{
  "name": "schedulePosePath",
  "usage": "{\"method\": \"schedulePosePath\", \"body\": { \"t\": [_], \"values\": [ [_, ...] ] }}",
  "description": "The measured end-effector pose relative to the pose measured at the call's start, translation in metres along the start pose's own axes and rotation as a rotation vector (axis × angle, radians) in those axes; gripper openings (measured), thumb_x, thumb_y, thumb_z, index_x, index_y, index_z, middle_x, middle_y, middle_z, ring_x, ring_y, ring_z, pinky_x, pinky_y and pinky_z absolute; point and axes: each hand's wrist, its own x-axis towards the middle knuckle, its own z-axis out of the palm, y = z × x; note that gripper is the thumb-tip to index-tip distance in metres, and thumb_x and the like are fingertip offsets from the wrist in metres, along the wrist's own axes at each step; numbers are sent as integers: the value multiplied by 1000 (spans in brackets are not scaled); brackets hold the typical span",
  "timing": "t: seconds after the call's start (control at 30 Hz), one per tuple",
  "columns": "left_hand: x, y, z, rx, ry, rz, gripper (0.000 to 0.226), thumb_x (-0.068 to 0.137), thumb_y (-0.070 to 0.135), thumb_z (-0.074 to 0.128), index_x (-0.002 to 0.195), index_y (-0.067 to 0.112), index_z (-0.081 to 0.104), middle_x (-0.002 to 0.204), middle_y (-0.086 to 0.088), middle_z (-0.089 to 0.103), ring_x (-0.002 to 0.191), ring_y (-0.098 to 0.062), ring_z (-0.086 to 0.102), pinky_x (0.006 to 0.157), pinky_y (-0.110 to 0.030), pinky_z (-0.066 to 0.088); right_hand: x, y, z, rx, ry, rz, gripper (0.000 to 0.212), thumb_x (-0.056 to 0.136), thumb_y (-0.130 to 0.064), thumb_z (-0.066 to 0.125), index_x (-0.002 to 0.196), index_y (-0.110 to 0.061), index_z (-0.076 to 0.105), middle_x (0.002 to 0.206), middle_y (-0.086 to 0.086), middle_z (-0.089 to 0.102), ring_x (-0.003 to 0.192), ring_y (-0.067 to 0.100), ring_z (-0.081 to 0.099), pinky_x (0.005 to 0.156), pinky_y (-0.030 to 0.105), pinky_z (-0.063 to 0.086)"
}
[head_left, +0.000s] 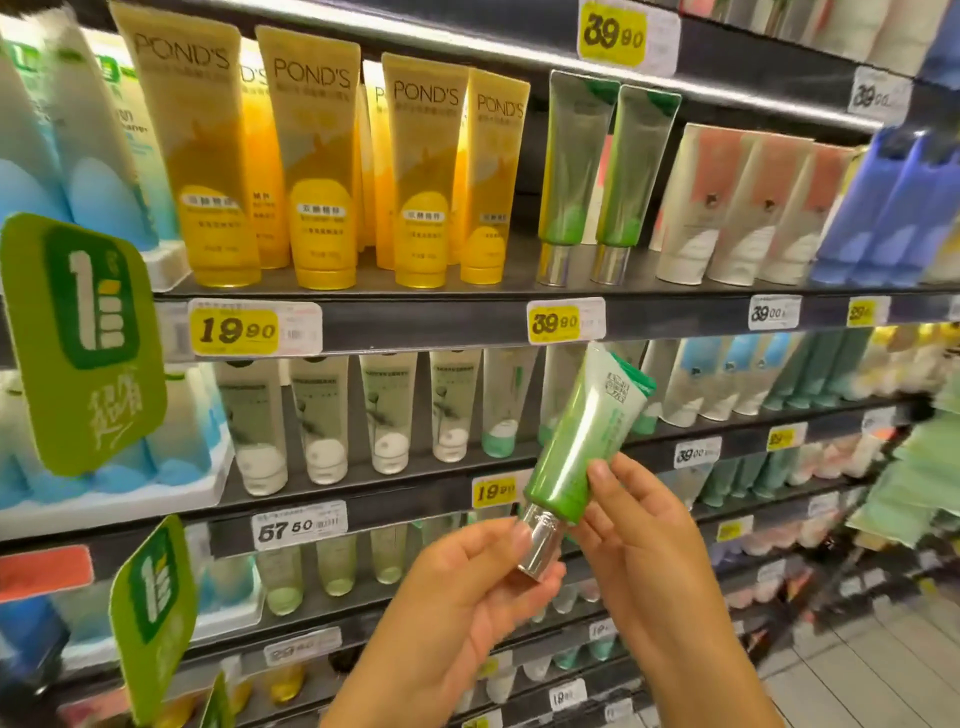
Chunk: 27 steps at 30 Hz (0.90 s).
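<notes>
A green tube with a silver cap (576, 447) is held tilted in front of the store shelves, cap down and to the left. My left hand (467, 587) pinches the silver cap between thumb and fingers. My right hand (639, 530) holds the lower green body of the tube, thumb on its front. Two matching green tubes (592, 171) stand cap down on the shelf above, right of the yellow ones.
Yellow tubes (322, 161) fill the upper shelf (415, 312). Pale tubes (384, 415) line the shelf below. Green promo signs (83, 343) stick out at the left. Yellow price tags (553, 322) run along shelf edges. Tiled floor (883, 675) lies at lower right.
</notes>
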Motion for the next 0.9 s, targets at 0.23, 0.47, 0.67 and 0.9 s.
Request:
{"method": "schedulePosePath", "body": {
  "t": [0.23, 0.47, 0.67, 0.9],
  "values": [
    [-12, -24, 0, 11, -2, -70, 25, 61, 16, 71, 80, 0, 75, 87, -21, 71, 75, -26, 71, 61, -25, 57, -18, 8, -21, 17, 52, 20, 34, 77, -20, 59, 107, -4, 63, 89, 9, 72, 78, 18, 68, 66, 25, 56],
    [-10, -45, 28, 10, 7, -57, 23, 64, 15, 70, 81, 0, 75, 88, -19, 72, 79, -24, 71, 63, -25, 57, -20, -9, -47, 82, 15, 40, 32, 77, -19, 58, 104, -2, 63, 84, 9, 71, 73, 15, 67, 66, 26, 58],
    [4, -70, 72, -80, 1, -71, 28, 68, 18, 66, 84, -4, 73, 90, -26, 70, 78, -27, 71, 62, -29, 58, -16, -37, -87, 155, 33, 61, 36, 85, -14, 56, 118, 1, 56, 90, 11, 70, 75, 16, 67, 63, 27, 57],
    [22, -107, 128, -170, 16, -100, 33, 66, 19, 68, 83, -8, 72, 88, -31, 68, 71, -30, 71, 56, -30, 58, -14, -74, -136, 156, 12, 84, 47, 78, -20, 61, 121, -2, 52, 91, 12, 72, 71, 18, 69, 57, 29, 57]
  ]
}}
